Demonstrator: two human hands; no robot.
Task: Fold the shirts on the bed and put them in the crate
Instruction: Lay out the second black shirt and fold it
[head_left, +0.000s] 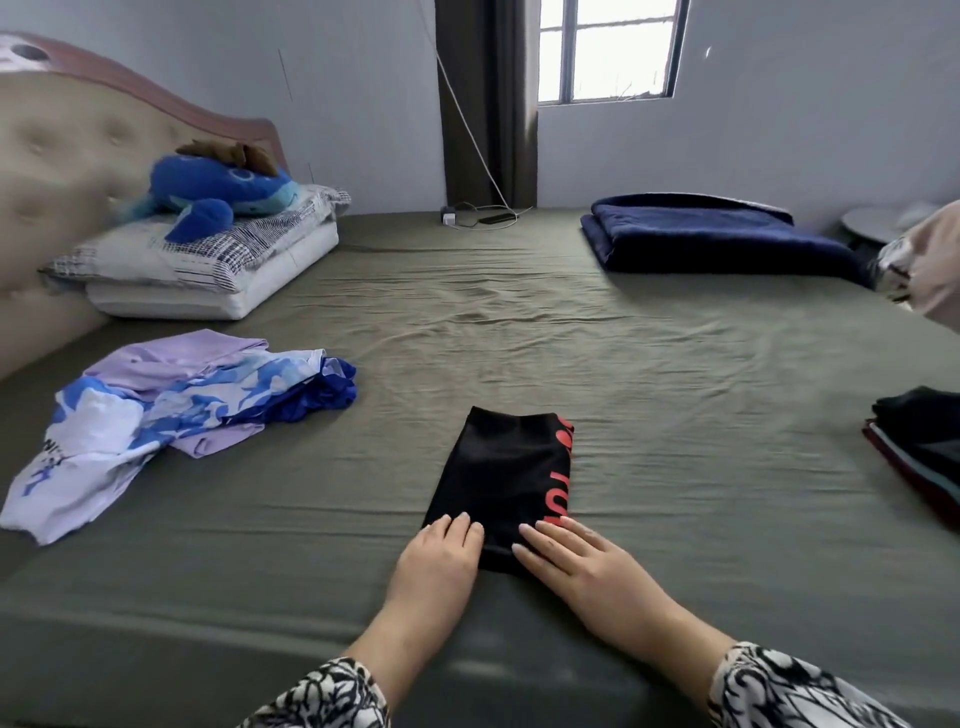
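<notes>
Left hand (441, 551): fingers straight, laid flat on the near-left corner of the black shirt (506, 473), grasping nothing. Right hand (566, 558): same, fingers extended and slightly spread, flat on the near-right corner, fingertips pointing toward the left hand. Both palms down; whether they press hard or just rest, can't tell.

Black shirt is folded into a narrow rectangle, long axis running away from the person, red lettering along its right edge. It lies on the olive bed sheet (675, 415) near the front edge of the bed, about centre.

Unfolded pile (171, 410) well to the left: 1 white-and-blue printed shirt over a lilac one, both crumpled, apart from the black shirt.

Right edge of view: stack of dark folded clothes (924, 447), partly cut off; can't tell what it sits in or on.

Far side: folded navy blanket (711, 234) at the right, pillows (208, 270) at the left by the tufted headboard (62, 171), blue plush toy (223, 192) on top of them. Charger and cable (478, 218) at the far bed edge below the window (608, 49).

Sleeves (779, 691) on both forearms are black-and-white patterned.
</notes>
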